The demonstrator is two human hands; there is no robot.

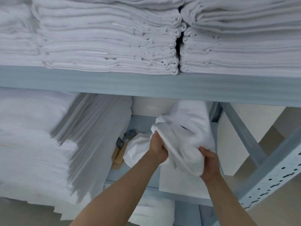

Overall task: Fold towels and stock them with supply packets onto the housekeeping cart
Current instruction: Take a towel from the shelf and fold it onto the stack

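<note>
A loose white towel (189, 132) hangs bunched in front of the lower shelf opening, blurred. My left hand (158, 148) grips its left edge, fingers curled round the cloth. At the towel's lower right fold, my right hand (210, 165) grips it from below. A crumpled white plastic packet (135, 150) lies on the lower shelf just left of my left hand. No cart shows in the head view.
Tall stacks of folded white towels (105, 43) fill the upper grey shelf (146, 85). More folded linen (40, 136) is piled at the lower left. A brown-handled tool (118, 154) lies on the lower shelf. A perforated metal upright (267, 178) and diagonal brace stand at the right.
</note>
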